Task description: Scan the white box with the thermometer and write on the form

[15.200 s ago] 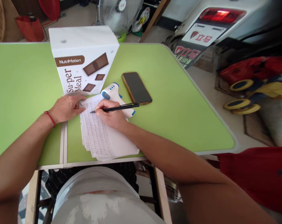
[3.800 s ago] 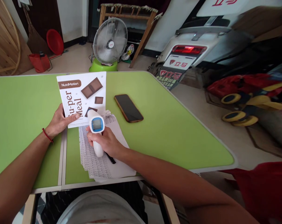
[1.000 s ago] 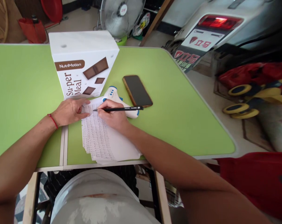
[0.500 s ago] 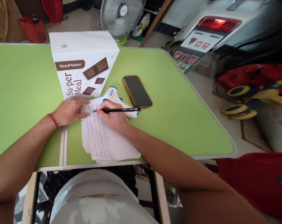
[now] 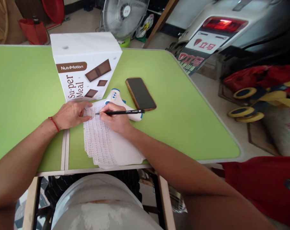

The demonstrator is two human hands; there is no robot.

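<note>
Several stacked sheets of paper (image 5: 101, 140), covered in rows of handwriting on their left part, lie at the table's near edge. My right hand (image 5: 117, 120) grips a black pen (image 5: 125, 112), its tip touching the top sheet near the upper rows. My left hand (image 5: 71, 114) rests at the sheets' upper left edge, fingers apart, thumb and forefinger on the paper. Just beyond my right hand lies a white and blue handheld thermometer-like device (image 5: 114, 95), partly covered by that hand. A phone (image 5: 141, 93) with a dark screen lies to its right.
A white NutriMotion box (image 5: 87, 68) stands on the green table (image 5: 183, 127), behind my left hand. Beyond the table are a fan (image 5: 125, 16), a red bag (image 5: 34, 30) and a white scooter (image 5: 216, 25). Yellow and blue wheeled things (image 5: 245, 105) sit at the right.
</note>
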